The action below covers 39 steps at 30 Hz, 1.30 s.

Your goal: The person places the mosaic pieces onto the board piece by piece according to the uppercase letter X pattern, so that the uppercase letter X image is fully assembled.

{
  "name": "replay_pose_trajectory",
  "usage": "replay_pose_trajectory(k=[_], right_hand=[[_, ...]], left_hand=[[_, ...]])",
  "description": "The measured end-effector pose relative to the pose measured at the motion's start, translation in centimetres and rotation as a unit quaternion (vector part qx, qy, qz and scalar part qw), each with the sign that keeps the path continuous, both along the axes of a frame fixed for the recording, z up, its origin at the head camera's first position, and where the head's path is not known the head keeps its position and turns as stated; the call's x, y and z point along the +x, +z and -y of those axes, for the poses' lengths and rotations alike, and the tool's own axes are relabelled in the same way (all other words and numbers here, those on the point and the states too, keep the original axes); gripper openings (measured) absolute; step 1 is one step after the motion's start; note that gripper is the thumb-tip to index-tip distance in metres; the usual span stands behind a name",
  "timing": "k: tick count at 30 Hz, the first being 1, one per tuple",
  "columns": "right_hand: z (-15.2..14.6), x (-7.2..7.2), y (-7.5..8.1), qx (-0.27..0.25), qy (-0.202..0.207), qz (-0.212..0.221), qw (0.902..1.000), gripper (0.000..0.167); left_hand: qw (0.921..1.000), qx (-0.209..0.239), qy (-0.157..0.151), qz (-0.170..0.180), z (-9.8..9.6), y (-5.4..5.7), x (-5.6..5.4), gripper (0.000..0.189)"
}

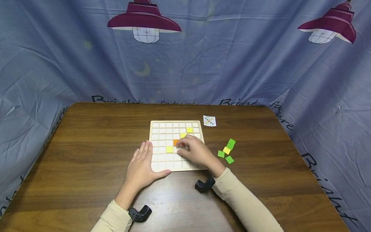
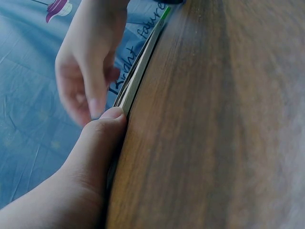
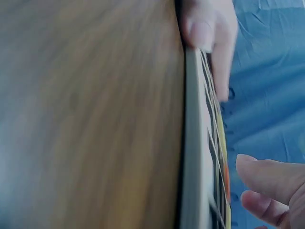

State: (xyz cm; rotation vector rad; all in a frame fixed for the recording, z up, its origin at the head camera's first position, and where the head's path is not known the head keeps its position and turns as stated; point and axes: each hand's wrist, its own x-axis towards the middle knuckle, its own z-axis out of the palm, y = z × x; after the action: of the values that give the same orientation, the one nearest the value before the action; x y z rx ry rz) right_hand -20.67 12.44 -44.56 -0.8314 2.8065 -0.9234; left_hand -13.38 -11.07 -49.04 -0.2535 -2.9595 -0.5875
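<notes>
A pale wooden grid board (image 1: pixel 162 166) lies on the table with small square tiles in some cells. My left hand (image 1: pixel 140 169) rests with straight fingers along its left edge, thumb at the front edge. Over the middle of the board is my right hand (image 1: pixel 194 149), its fingers loosely bent beside an orange tile (image 1: pixel 175 142). No tile shows between thumb and fingers of the right hand (image 3: pixel 274 188) in the right wrist view. Yellow tiles sit up the diagonal: one lower left (image 1: pixel 169 149), one partly behind the hand (image 1: pixel 183 135), one upper right (image 1: pixel 189 130).
Right of the board lie several loose green tiles (image 1: pixel 229 159) and a yellow tile (image 1: pixel 226 150). A small card (image 1: pixel 209 120) printed with a coloured grid lies past the board's upper right corner. Blue curtains (image 1: pixel 185 71) hang behind the wooden table (image 1: pixel 95 145).
</notes>
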Motion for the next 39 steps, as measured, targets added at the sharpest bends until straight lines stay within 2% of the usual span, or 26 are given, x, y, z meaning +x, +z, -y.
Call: replay_pose_trajectory(k=[8, 13, 19, 24, 30, 35, 39], right_hand=[[-6.7, 0.1, 0.6, 0.054, -0.048, 0.000, 0.9974, 0.026], [-11.6, 0.3, 0.8, 0.097, -0.080, 0.026, 0.9917, 0.035], [-15.4, 0.6, 1.0, 0.106, -0.076, 0.047, 0.9904, 0.035], [-16.2, 0.5, 0.8, 0.092, -0.072, 0.046, 0.9921, 0.027], [-16.1, -0.1, 0.1, 0.082, -0.104, 0.039, 0.9903, 0.013], [-15.5, -0.6, 0.1, 0.063, -0.148, 0.047, 0.9859, 0.015], [-13.7, -0.9, 0.4, 0.025, -0.161, 0.046, 0.9855, 0.016]], left_hand=[[1.0000, 0.002, 0.001, 0.000, 0.1, 0.0, 0.0, 0.137], [1.0000, 0.002, -0.001, -0.002, 0.0, 0.0, 0.0, 0.137], [1.0000, -0.001, -0.001, -0.005, 0.0, -0.1, -0.1, 0.136], [1.0000, -0.002, -0.001, -0.003, 0.1, 0.1, 0.0, 0.137], [1.0000, -0.003, -0.003, 0.003, 0.1, 0.2, 0.0, 0.137], [1.0000, -0.003, -0.003, 0.006, 0.0, 0.2, 0.0, 0.137], [0.9999, -0.004, -0.003, 0.009, 0.0, 0.3, 0.0, 0.137]])
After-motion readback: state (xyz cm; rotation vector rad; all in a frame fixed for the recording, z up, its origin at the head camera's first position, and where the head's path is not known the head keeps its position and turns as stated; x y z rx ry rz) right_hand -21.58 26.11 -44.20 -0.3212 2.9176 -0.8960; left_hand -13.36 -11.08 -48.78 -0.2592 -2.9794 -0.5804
